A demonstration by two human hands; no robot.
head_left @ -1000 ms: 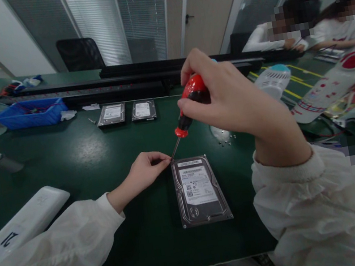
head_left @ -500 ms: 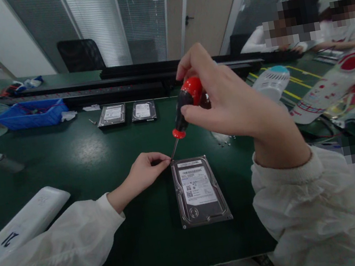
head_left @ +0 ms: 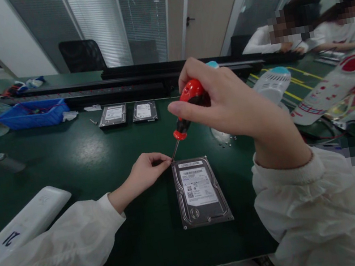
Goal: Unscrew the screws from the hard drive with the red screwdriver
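Observation:
A hard drive (head_left: 200, 188) lies flat on the green table with its label side up. My right hand (head_left: 222, 98) grips the handle of a red and black screwdriver (head_left: 181, 127). The slanted shaft of that tool comes down at the drive's far left corner. My left hand (head_left: 146, 169) has thumb and forefinger pinched together at the same corner, right beside the screwdriver tip. Whatever sits between those fingertips is too small to make out. Several small screws (head_left: 229, 144) lie beyond the drive, to its right.
Two more hard drives, one on the left (head_left: 113, 116) and one on the right (head_left: 144, 111), lie farther back. A blue basket (head_left: 33, 115) stands at the back left. A white oblong device (head_left: 25, 220) lies by my left arm; a white handheld fan (head_left: 273, 83) is at right. People sit far right.
My right hand has shifted its grip on the screwdriver handle, with the thumb now stretched across it. My left hand and the hard drive have stayed in place.

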